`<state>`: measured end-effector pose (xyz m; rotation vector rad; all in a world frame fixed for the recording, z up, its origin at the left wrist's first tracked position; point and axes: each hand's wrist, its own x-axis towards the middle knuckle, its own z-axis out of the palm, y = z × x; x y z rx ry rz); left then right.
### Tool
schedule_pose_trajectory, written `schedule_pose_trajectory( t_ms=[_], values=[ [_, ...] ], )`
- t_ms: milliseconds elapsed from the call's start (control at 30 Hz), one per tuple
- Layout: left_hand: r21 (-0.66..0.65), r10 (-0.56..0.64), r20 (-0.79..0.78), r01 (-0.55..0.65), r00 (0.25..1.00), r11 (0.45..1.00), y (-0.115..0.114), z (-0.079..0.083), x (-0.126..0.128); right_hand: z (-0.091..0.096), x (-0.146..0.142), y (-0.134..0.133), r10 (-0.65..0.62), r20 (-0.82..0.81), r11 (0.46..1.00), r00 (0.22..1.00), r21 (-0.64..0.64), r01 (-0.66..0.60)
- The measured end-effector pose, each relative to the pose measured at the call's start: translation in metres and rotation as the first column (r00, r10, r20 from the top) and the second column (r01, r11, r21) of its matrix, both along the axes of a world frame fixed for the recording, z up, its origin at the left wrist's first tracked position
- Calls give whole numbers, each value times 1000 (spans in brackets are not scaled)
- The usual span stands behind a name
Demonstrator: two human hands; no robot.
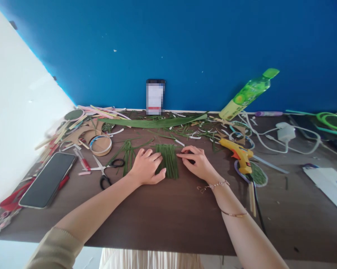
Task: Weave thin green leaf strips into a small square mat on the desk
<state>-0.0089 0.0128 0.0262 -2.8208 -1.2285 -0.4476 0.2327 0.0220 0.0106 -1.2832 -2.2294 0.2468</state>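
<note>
A row of narrow green leaf strips (169, 161) lies side by side on the brown table between my two hands. My left hand (147, 166) rests flat over the left part of this row, fingers apart and thumb near its lower end. At the right edge of the strips, my right hand (196, 161) has thumb and index tip drawn together in a pinch; whatever is between them is too small to make out. More loose green strips (127, 154) lie just left of my left hand. Black-handled scissors (103, 170) lie spread beyond them.
Left are a phone (49, 181), a tape roll (100, 145) and paper scraps. Behind, a long green leaf (157, 122) lies before an upright phone (155, 98) at the blue wall. A yellow glue gun (238, 153), tilted bottle (249, 93) and white charger (286, 132) are right.
</note>
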Motion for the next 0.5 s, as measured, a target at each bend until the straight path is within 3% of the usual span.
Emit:
schedule_pose_trajectory(
  t_ms=[500],
  values=[
    [-12, -15, -73, 14, 997, 1000, 5, 3, -3, -1, 9, 4, 39, -16, 998, 999, -47, -39]
  ],
)
